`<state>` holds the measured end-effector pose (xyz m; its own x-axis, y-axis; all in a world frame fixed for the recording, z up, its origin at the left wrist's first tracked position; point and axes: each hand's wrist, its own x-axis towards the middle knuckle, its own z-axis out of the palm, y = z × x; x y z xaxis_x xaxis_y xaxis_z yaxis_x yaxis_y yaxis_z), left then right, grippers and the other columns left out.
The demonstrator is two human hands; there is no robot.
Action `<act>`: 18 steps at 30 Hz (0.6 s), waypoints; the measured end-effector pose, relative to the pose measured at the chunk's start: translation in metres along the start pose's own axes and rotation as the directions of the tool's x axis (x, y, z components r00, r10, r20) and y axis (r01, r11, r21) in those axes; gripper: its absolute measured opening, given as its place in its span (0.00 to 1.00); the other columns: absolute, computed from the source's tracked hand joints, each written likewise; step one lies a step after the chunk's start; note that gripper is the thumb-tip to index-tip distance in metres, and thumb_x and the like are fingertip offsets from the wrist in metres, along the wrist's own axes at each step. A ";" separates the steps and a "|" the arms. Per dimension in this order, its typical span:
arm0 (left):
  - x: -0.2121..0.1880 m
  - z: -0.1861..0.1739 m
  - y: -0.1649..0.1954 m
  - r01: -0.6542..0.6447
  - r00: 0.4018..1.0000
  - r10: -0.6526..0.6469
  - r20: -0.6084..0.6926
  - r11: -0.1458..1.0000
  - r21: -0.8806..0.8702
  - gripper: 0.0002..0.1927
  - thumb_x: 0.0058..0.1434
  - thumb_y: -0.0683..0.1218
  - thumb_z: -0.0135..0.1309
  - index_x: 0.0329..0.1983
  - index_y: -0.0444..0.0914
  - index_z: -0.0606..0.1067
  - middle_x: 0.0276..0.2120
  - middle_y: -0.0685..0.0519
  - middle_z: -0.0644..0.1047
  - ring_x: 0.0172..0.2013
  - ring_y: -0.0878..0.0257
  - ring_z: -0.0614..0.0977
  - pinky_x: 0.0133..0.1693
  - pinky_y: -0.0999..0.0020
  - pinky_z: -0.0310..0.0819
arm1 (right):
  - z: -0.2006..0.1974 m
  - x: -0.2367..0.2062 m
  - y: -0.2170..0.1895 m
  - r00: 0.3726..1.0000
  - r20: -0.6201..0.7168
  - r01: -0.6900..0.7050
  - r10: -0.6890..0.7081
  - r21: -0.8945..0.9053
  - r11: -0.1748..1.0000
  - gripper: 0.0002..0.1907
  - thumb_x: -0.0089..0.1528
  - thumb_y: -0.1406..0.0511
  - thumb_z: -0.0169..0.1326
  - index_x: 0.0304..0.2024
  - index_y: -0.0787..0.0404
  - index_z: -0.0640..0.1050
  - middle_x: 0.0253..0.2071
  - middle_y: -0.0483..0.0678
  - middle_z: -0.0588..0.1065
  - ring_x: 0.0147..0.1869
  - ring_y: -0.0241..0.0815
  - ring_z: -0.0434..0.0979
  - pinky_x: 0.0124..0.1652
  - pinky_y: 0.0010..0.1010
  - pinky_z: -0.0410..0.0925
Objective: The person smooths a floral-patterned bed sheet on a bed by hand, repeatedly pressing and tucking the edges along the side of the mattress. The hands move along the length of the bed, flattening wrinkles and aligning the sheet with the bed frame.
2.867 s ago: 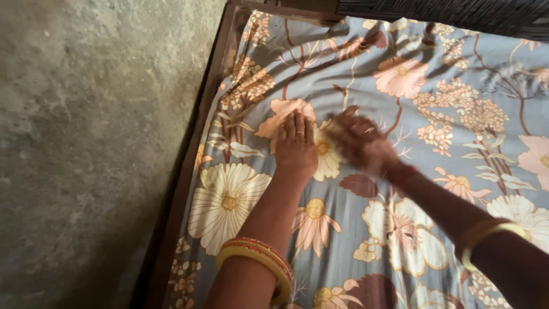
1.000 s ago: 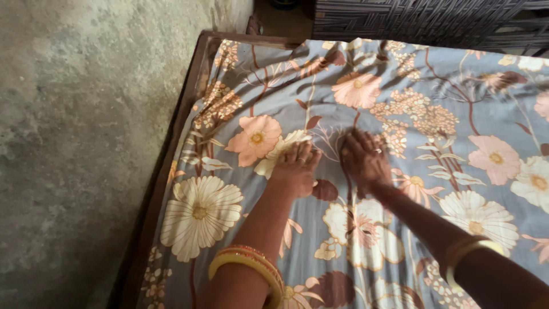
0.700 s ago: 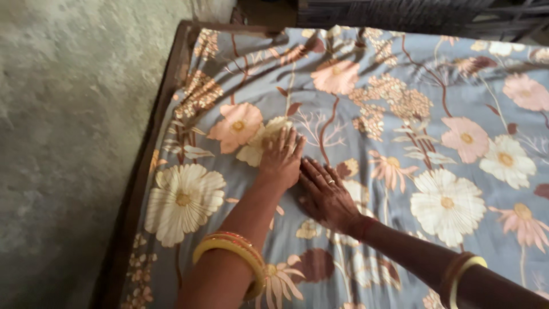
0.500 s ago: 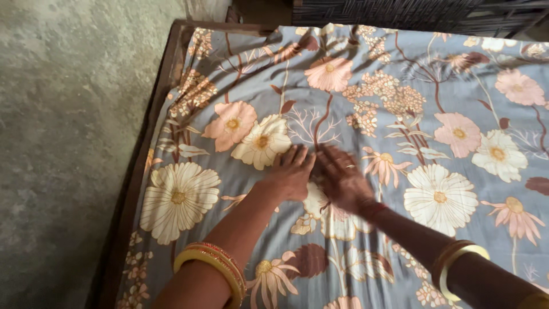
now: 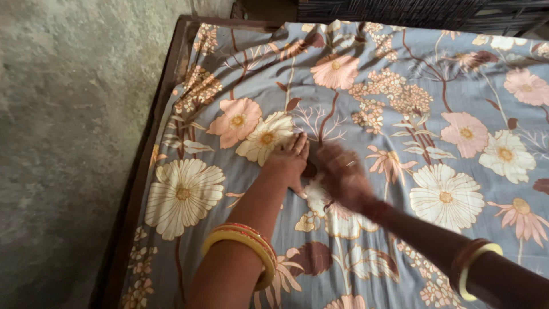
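Both palms are down on the flowered bedsheet [image 5: 366, 114], which covers the bed right up to its dark wooden frame [image 5: 143, 171]. The left hand [image 5: 289, 163] lies flat, fingers close together, pressing the cloth. The right hand [image 5: 343, 177] is too blurred to tell its fingers apart, though it looks flat too. My worry: pushing unevenly could bunch fresh wrinkles toward the frame edge, and the bangles [image 5: 243, 249] might snag the fabric. No containers anywhere in view.
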<state>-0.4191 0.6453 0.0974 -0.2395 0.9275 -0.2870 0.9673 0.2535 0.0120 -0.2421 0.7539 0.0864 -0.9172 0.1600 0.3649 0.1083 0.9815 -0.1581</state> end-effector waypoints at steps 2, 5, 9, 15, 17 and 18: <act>0.001 0.000 -0.006 0.021 0.998 -0.019 -0.067 0.999 0.026 0.77 0.36 0.67 0.75 0.79 0.36 0.41 0.79 0.47 0.38 0.76 0.53 0.44 0.70 0.51 0.48 | -0.001 -0.005 -0.025 0.987 0.014 0.157 -0.160 0.118 0.981 0.37 0.63 0.54 0.55 0.71 0.61 0.62 0.73 0.59 0.61 0.79 0.58 0.55 0.72 0.53 0.50; -0.001 -0.004 -0.017 0.053 0.998 -0.052 0.038 0.998 -0.034 0.81 0.34 0.68 0.76 0.78 0.37 0.37 0.78 0.46 0.35 0.76 0.50 0.41 0.71 0.46 0.42 | -0.003 0.000 -0.031 0.939 0.116 0.327 -0.325 0.005 0.945 0.36 0.62 0.55 0.56 0.69 0.58 0.64 0.73 0.59 0.60 0.77 0.58 0.56 0.68 0.57 0.51; -0.013 -0.008 -0.028 0.102 0.994 -0.104 -0.029 0.993 -0.062 0.81 0.31 0.69 0.77 0.79 0.39 0.41 0.78 0.43 0.39 0.77 0.46 0.43 0.72 0.46 0.45 | 0.001 0.030 0.021 0.955 0.038 0.297 -0.294 -0.109 0.949 0.28 0.66 0.56 0.53 0.68 0.51 0.68 0.75 0.52 0.62 0.78 0.52 0.59 0.70 0.54 0.54; -0.016 -0.007 -0.022 0.180 0.976 -0.189 -0.108 0.980 -0.082 0.81 0.25 0.66 0.79 0.79 0.41 0.47 0.78 0.45 0.45 0.76 0.47 0.48 0.69 0.44 0.50 | 0.023 0.075 0.076 0.958 -0.159 -0.261 0.240 -0.127 0.957 0.29 0.62 0.59 0.54 0.66 0.58 0.73 0.69 0.59 0.66 0.72 0.62 0.61 0.62 0.60 0.55; -0.014 -0.007 -0.019 0.210 0.968 -0.213 -0.136 0.977 -0.036 0.81 0.24 0.66 0.79 0.80 0.42 0.49 0.78 0.47 0.48 0.76 0.48 0.52 0.69 0.44 0.54 | 0.039 0.094 0.068 0.957 -0.106 -0.278 0.269 -0.080 0.957 0.25 0.68 0.58 0.50 0.68 0.57 0.72 0.71 0.56 0.66 0.74 0.59 0.63 0.66 0.55 0.59; -0.013 -0.009 -0.018 0.225 0.968 -0.226 -0.109 0.974 -0.023 0.79 0.25 0.65 0.79 0.79 0.43 0.50 0.78 0.47 0.48 0.76 0.47 0.51 0.69 0.44 0.53 | 0.047 0.102 0.061 0.956 -0.078 -0.287 0.283 -0.058 0.956 0.24 0.71 0.58 0.49 0.68 0.56 0.71 0.72 0.55 0.67 0.75 0.57 0.64 0.69 0.52 0.60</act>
<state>-0.4343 0.6309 0.1094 -0.4599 0.8704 -0.1757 0.8863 0.4620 -0.0312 -0.3473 0.8250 0.0705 -0.8164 0.4385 0.3758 0.3894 0.8985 -0.2026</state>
